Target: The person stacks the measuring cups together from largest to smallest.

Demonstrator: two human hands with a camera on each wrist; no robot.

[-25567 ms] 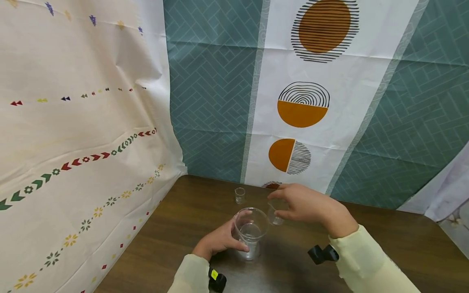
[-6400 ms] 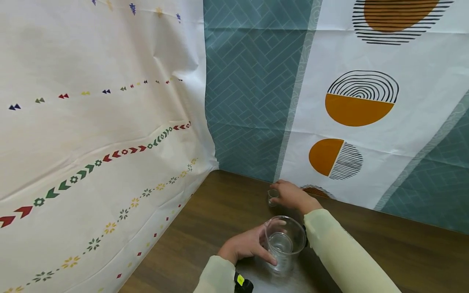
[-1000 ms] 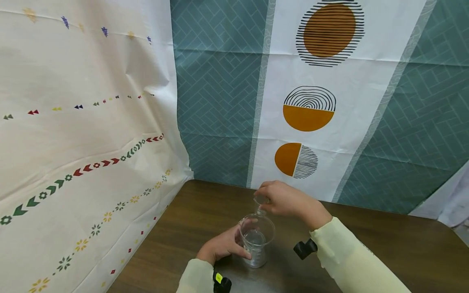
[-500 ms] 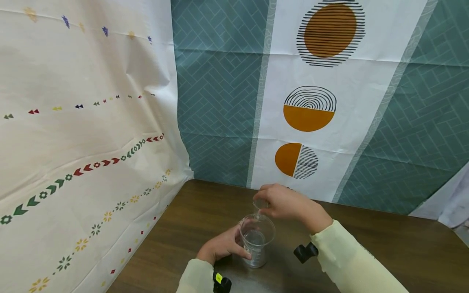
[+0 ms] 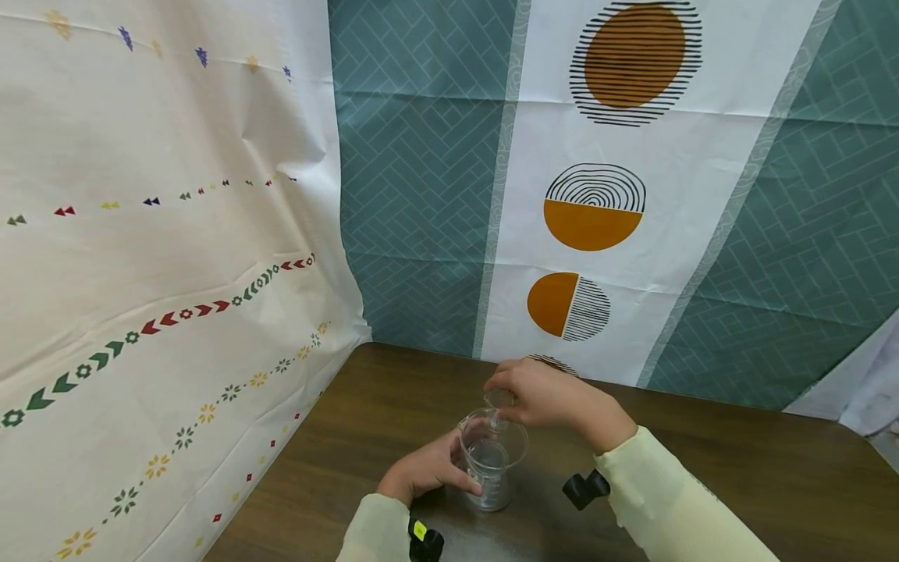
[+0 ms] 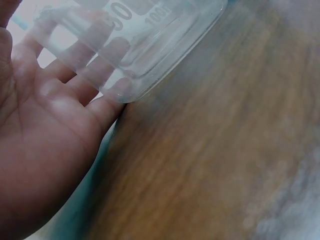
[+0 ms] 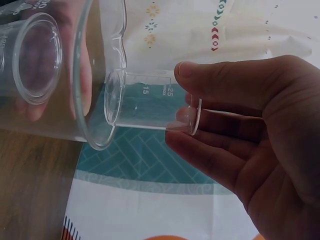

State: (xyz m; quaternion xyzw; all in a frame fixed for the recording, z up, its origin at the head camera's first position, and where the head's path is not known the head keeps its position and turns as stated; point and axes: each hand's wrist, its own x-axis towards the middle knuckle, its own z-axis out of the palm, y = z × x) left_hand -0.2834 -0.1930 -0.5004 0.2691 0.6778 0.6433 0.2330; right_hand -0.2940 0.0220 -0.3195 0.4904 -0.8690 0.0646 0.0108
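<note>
In the head view a large clear beaker (image 5: 507, 468) stands upright on the table, and my left hand (image 5: 434, 471) holds it from the left, thumb in front. The left wrist view shows the fingers behind the beaker's printed wall (image 6: 150, 30). A smaller beaker (image 7: 42, 62) sits inside it, its rim visible in the right wrist view. My right hand (image 5: 548, 396) pinches a tiny graduated beaker (image 7: 145, 107) near its rim, between thumb and fingers. The tiny beaker's base is at the large beaker's mouth, overlapping its rim in the right wrist view.
The brown wooden table (image 5: 393, 398) meets a teal and white patterned cloth (image 5: 421, 195) at the back. A cream printed cloth (image 5: 211, 312) hangs along the left side. Each wrist carries a black camera, the right one (image 5: 586, 489) low over the table.
Over the last second my right hand has lowered the tiny beaker toward the large beaker's mouth. About six seconds ago that hand was at a tiny beaker farther back. My left hand keeps its hold.
</note>
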